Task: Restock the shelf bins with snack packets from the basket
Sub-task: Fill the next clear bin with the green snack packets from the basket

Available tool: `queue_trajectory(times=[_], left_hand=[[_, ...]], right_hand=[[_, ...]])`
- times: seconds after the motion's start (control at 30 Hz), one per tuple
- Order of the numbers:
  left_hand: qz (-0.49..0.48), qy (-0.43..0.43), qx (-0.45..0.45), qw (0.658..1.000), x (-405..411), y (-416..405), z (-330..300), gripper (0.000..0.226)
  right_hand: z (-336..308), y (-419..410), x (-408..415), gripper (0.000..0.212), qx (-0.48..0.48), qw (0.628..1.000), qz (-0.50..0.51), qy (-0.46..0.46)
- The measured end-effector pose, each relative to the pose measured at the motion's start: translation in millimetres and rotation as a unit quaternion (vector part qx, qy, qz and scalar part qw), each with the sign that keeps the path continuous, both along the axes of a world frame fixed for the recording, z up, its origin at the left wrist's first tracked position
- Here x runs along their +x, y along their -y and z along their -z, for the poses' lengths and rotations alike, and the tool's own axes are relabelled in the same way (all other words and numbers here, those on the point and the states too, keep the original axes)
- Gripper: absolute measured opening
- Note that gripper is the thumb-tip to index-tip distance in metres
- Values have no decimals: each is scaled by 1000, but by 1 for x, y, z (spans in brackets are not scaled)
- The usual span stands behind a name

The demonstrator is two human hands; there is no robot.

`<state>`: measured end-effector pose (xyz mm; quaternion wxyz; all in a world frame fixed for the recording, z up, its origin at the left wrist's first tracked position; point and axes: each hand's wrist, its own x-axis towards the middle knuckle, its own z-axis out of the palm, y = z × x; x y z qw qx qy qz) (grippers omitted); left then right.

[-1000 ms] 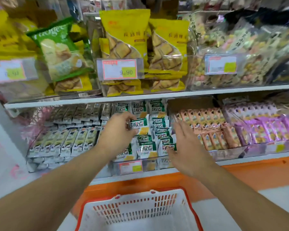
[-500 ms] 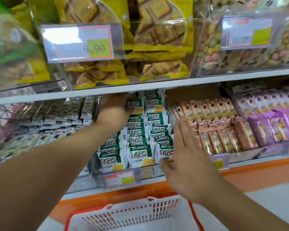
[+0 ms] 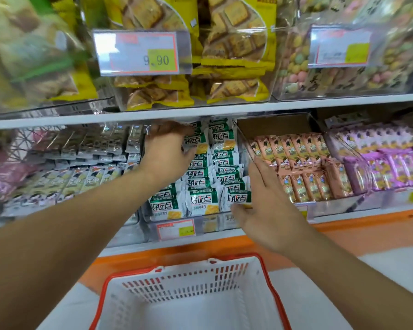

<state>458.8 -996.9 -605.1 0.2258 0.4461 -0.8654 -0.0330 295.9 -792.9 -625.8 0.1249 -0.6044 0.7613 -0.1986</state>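
Head view: left hand [image 3: 167,151] deep in the middle clear bin [image 3: 215,220] on the lower shelf, just under the white shelf edge [image 3: 200,110], fingers [image 3: 188,153] curled round a green-and-white snack packet [image 3: 196,141] at the back of the left row. Right hand [image 3: 270,208] at the bin's front right corner, fingers [image 3: 260,175] straight and together, laid flat against the right side of the packet rows, thumb under the front packet [image 3: 239,198]; no grip there. Green-and-white packets [image 3: 200,201] in overlapping rows filling that bin from front lip to back, with a small price label [image 3: 175,228] on the lip. Left of it, grey-and-yellow packets [image 3: 81,179] in the neighbouring bin; right of it, salmon-pink packets [image 3: 303,167], then purple packets [image 3: 391,165]. On the upper shelf, yellow cracker bags [image 3: 231,44] in a clear bin behind a price tag [image 3: 143,53] reading 9.90, and bags of pastel round sweets [image 3: 296,63] to the right behind a second tag [image 3: 339,47]; blurred green-and-yellow bags at upper left. Below the hands, white shopping basket with red rim [image 3: 267,272] on the floor before the orange base strip [image 3: 343,232]; visible part of its interior bare white.
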Motion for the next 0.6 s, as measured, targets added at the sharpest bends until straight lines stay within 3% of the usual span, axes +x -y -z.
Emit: queue_trajectory(times=[0.17,0.27,0.33,0.43,0.5,0.6], left_hand=[[89,-80,27,992,51,-90,-3,27],[132,-118,76,981,95,-137,29,16],[121,-121,115,979,126,-157,65,18],[48,-72,150,985,176,-176,134,22],[-15,9,168,986,206,-179,179,33],[-81,120,211,967,234,-180,221,55]], right_hand=[[2,-12,16,68,-87,993,10,-84],[15,-22,44,41,-126,986,-32,-108],[36,-29,70,37,-105,986,-74,-104],[82,-39,112,38,39,979,-165,-109],[122,-43,138,36,176,957,-212,-96],[192,-50,175,54,353,907,-226,-34]])
